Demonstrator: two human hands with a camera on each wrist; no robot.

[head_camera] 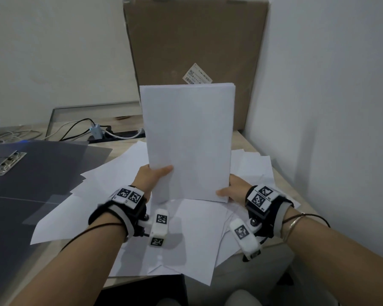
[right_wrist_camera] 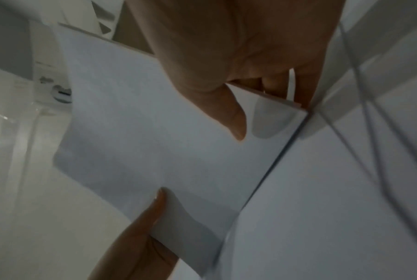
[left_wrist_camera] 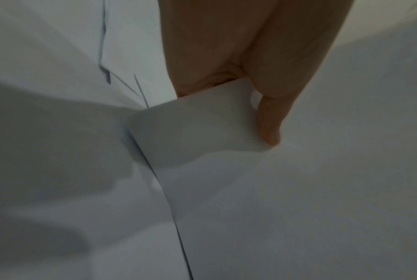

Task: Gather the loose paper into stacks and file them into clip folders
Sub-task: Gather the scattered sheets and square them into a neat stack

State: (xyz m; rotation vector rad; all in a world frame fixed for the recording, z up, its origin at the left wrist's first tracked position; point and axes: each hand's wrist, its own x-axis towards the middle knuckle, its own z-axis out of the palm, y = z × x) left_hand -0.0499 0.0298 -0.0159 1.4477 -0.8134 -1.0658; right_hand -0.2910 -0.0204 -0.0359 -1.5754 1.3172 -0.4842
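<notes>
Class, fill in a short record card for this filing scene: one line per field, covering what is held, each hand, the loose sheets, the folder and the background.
Held item: paper stack, upright, its lower edge by the loose sheets
Left hand: grips the stack's lower left edge, thumb in front
Right hand: grips the lower right corner
Loose sheets: scattered over the desk
Clip folder: open, lying flat at left
Behind: cardboard box against the wall
</notes>
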